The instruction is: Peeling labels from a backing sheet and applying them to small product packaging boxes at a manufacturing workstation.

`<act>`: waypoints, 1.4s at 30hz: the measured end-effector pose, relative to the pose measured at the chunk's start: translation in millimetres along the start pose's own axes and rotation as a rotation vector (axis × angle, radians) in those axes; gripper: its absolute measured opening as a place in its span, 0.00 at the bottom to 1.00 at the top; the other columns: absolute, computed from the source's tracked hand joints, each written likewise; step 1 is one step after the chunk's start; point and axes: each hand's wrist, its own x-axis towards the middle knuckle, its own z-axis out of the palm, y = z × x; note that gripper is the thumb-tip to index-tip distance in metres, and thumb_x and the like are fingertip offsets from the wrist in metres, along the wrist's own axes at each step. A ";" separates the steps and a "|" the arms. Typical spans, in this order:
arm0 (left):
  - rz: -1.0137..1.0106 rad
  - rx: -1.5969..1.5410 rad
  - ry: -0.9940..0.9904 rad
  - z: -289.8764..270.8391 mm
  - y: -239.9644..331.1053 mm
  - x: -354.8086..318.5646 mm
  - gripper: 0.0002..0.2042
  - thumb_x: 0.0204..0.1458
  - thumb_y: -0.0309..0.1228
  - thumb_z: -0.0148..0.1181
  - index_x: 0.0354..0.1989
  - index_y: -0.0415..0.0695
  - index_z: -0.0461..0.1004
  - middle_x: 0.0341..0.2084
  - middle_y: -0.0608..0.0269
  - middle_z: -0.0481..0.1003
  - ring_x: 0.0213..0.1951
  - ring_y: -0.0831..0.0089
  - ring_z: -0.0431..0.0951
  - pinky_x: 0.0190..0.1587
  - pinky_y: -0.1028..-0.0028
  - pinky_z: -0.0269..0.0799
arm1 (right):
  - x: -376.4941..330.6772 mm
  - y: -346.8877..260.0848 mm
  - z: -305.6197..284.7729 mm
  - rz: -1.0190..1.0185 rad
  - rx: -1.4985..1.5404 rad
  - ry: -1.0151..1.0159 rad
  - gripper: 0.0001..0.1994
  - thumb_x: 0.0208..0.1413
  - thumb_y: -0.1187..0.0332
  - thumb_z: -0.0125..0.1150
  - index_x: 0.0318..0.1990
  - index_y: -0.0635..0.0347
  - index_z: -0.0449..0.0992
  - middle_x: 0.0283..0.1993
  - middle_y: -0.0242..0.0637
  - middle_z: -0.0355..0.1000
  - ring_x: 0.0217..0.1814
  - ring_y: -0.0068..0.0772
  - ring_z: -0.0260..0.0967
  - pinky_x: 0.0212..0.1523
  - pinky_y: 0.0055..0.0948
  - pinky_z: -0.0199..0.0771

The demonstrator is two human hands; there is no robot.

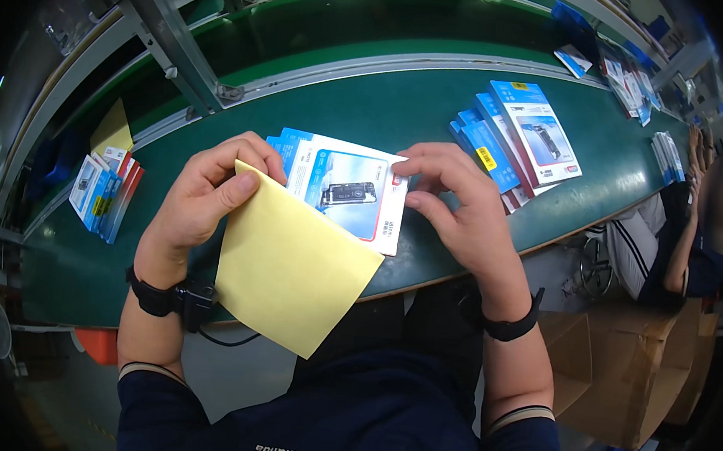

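My left hand (218,184) pinches the top corner of a yellow paper sheet (300,263) between thumb and fingers. The sheet hangs tilted over the table's near edge and covers the lower left of a flat white-and-blue box (351,195). That box has a picture of a black phone battery on its front. More blue boxes show behind its upper left edge, partly hidden by my left fingers. My right hand (455,199) is at the right edge of the box, fingers curled over its upper corner and thumb against its side.
Blue-and-white boxes (539,137) lie fanned on the green table (304,92) to the right. Another small stack (106,191) stands at the left, near a yellow sheet (114,129). A person (689,223) sits at the far right. Brown cartons (632,370) stand below.
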 end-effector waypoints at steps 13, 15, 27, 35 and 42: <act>-0.012 -0.068 0.019 2.2 3.2 0.0 0.13 0.62 0.37 0.53 0.32 0.40 0.73 0.37 0.61 0.73 0.38 0.75 0.71 0.44 0.75 0.67 | -8.3 -28.6 7.7 -0.159 -0.354 -0.137 0.35 0.39 0.58 0.76 0.59 0.53 0.71 0.64 0.53 0.59 0.67 0.58 0.55 0.64 0.48 0.58; 0.002 -0.075 0.022 2.8 3.2 -0.1 0.13 0.62 0.37 0.53 0.32 0.40 0.72 0.37 0.61 0.73 0.38 0.75 0.71 0.44 0.75 0.67 | -6.9 -28.5 3.4 -0.149 -0.358 -0.128 0.34 0.39 0.60 0.76 0.58 0.53 0.72 0.64 0.52 0.60 0.67 0.57 0.56 0.64 0.47 0.59; -0.036 -0.259 0.233 6.3 -2.0 -4.0 0.13 0.63 0.39 0.54 0.34 0.41 0.69 0.34 0.63 0.71 0.32 0.82 0.69 0.38 0.83 0.66 | -9.6 3.1 -155.1 0.034 0.011 0.124 0.36 0.39 0.67 0.75 0.60 0.64 0.70 0.65 0.44 0.60 0.68 0.38 0.58 0.68 0.38 0.56; -0.186 -0.313 0.232 12.3 0.1 -5.4 0.11 0.63 0.37 0.56 0.38 0.41 0.73 0.28 0.70 0.74 0.31 0.86 0.72 0.37 0.83 0.67 | -13.6 50.8 -179.4 0.232 0.123 0.060 0.24 0.50 0.71 0.65 0.56 0.65 0.73 0.70 0.47 0.57 0.72 0.41 0.54 0.71 0.38 0.52; -0.203 -0.195 0.224 14.0 2.0 -5.5 0.11 0.63 0.37 0.56 0.38 0.41 0.73 0.28 0.70 0.73 0.31 0.86 0.70 0.37 0.83 0.66 | -25.1 55.0 -150.2 0.113 0.022 0.202 0.29 0.51 0.69 0.69 0.61 0.64 0.69 0.70 0.44 0.58 0.70 0.39 0.57 0.68 0.34 0.58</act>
